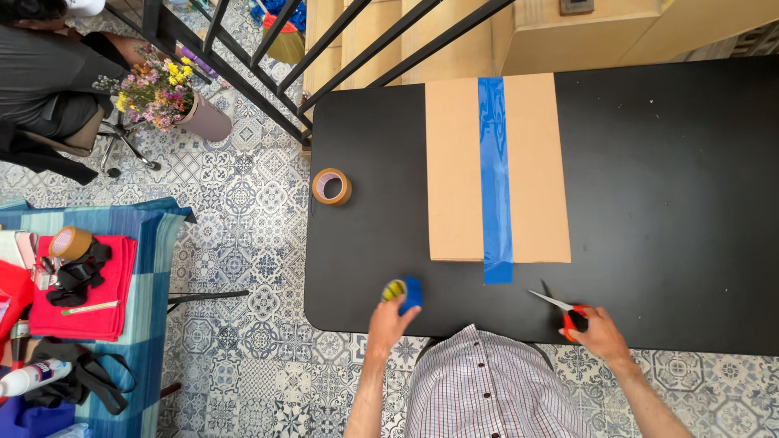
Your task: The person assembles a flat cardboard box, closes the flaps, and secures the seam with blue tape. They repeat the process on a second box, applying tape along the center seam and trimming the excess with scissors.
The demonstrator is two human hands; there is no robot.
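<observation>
One flat cardboard box [497,168] lies on the black table [665,203], sealed by one blue tape strip [495,178]. Tape rolls: two on this table, one blue [405,292], one brown [332,186]. The left hand [391,323] grips the blue roll at the near edge. The right hand [598,330] is clenched around one pair of red-handled scissors [561,309].

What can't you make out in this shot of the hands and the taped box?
Head view only:
- Blue tape roll: left hand covers its lower part.
- Scissors: handles buried in right hand.
- Cardboard box: only its top shows; sides and contents hidden.
</observation>
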